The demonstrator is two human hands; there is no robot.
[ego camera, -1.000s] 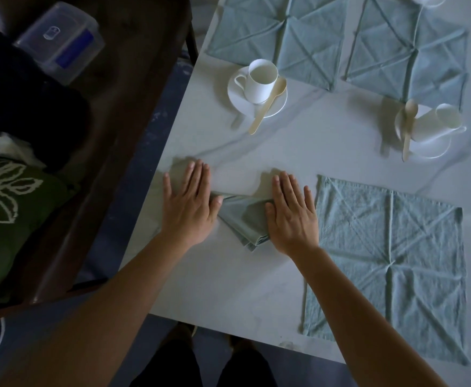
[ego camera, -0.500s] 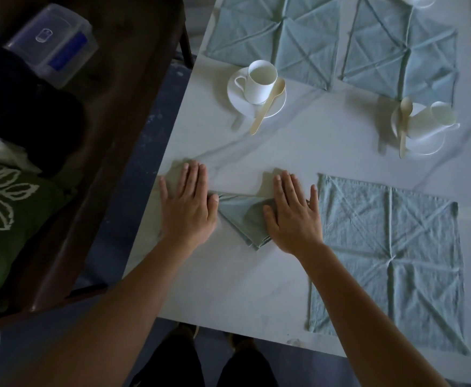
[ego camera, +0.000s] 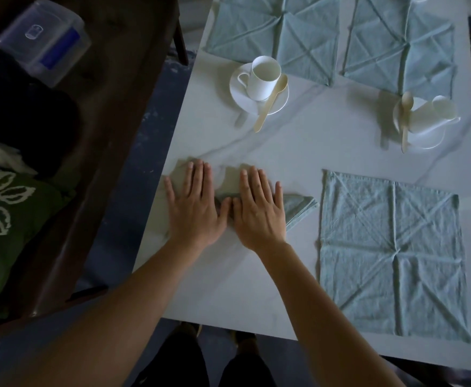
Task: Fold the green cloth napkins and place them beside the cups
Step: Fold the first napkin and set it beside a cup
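Observation:
A folded green napkin (ego camera: 298, 206) lies near the table's left front edge. My left hand (ego camera: 193, 203) and my right hand (ego camera: 259, 208) press flat on it side by side, thumbs almost touching, so only its right tip shows. An unfolded green napkin (ego camera: 390, 255) lies flat to the right. Two more unfolded napkins lie at the back, one on the left (ego camera: 276, 34) and one on the right (ego camera: 401, 46). An upright white cup (ego camera: 263, 78) stands on a saucer with a wooden spoon. A second white cup (ego camera: 435, 113) lies tipped on its saucer at the right.
The white marble table (ego camera: 298, 135) ends close to my left hand. A dark wooden bench (ego camera: 111, 93) runs along the left, holding a clear plastic box (ego camera: 43, 40) and a green patterned cushion (ego camera: 8, 224). My feet show below the front edge.
My right hand slid left over the folded napkin until it met my left hand. The napkin's right tip is now uncovered, and its middle is hidden.

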